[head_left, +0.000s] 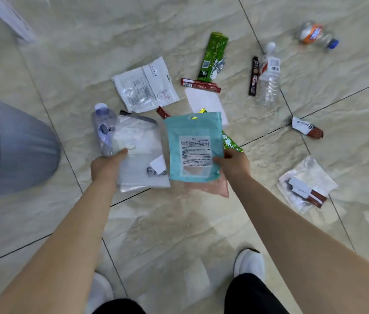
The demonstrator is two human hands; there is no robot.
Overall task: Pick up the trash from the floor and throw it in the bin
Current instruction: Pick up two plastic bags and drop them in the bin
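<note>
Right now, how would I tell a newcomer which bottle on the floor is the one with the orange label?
Start at the far right corner of the pale marble-tiled floor, beyond the scattered wrappers. The clear plastic bottle with an orange label and blue cap lies there on its side, alone. The nearer clear ribbed plastic bottle with a white cap carries a white label instead.

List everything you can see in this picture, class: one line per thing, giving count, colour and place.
plastic bottles: three, clear; two far right, one in left hand
teal pouch: one, teal, in right hand
frosted bag: one, whitish, in left hand
green wrapper: one, green, top centre
white rabbit pouch: one, white, centre
stick sachets: several, red or dark brown, scattered
clear packet: one, clear, right
floor: beige tiles
shoes: two, white, bottom
left hand: gripping
right hand: gripping
</note>
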